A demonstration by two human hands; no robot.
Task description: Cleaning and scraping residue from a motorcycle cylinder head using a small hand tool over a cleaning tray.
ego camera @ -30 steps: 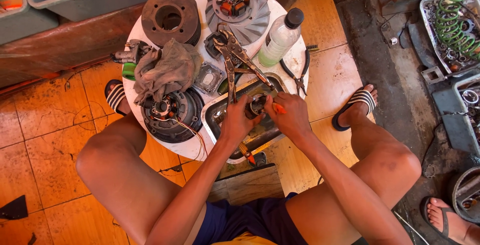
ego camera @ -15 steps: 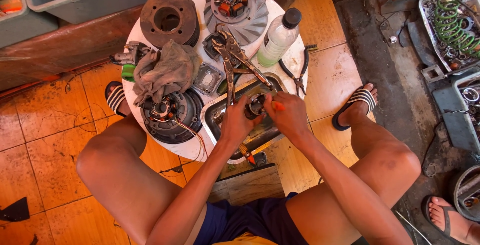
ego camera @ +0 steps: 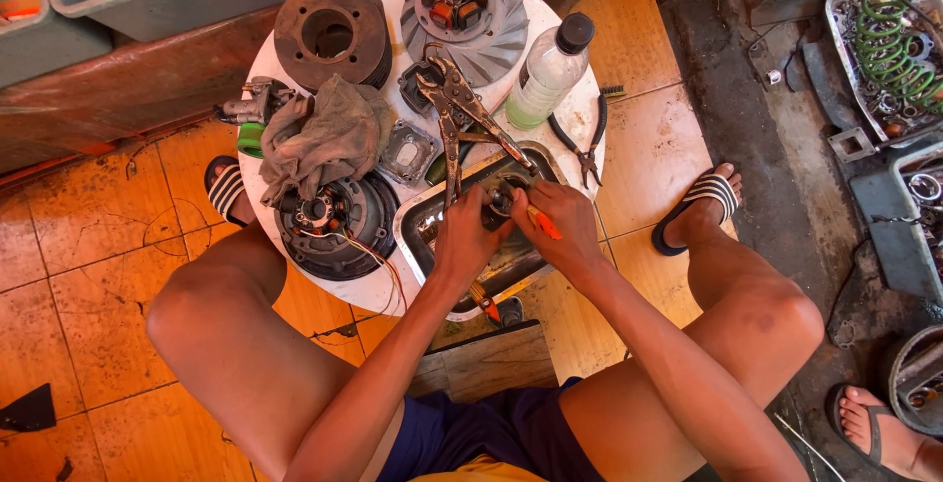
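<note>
The round white counter (ego camera: 565, 123) carries a steel tray (ego camera: 422, 236) at its near edge. Over this tray both hands meet on a small dark round metal part (ego camera: 503, 197). The left hand (ego camera: 464, 236) closes around its left side, and the right hand (ego camera: 555, 226) holds an orange-handled tool (ego camera: 542, 223) against it — the fingers are curled tight. Since the earlier frame, the hands and the part have hardly moved. Long rusty locking pliers (ego camera: 457, 113) lie just behind, beside a crumpled grey rag (ego camera: 324, 138).

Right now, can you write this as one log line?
left hand: steadies small round metal part | right hand: holds orange-handled tool on it | over metal tray | white round table
</note>
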